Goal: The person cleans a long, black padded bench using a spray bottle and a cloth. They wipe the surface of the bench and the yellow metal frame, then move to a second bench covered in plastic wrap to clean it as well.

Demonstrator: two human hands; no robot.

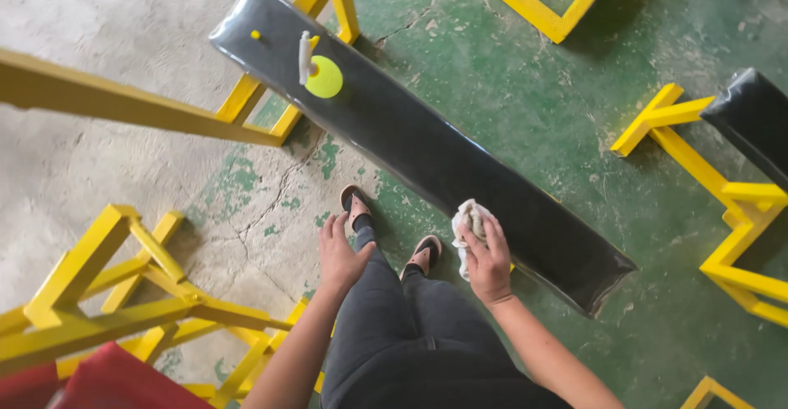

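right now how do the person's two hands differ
The right hand grips a crumpled white cloth against the black padded bench; the left hand holds nothing. The right hand's fingers are curled around the cloth, while the left hand's are spread open, hanging above the cracked floor. Both are bare and seen from above.

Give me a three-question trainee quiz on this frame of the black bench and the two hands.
1. True or false: the right hand presses a white cloth against the black padded bench.
2. What does the left hand hold?
3. Which stands on the bench's far end: A) a spray bottle with a yellow-green body, B) a red bucket, C) a hammer?

Key: 1 true; 2 nothing, it hangs open above the floor beside the person's leg; 3 A.
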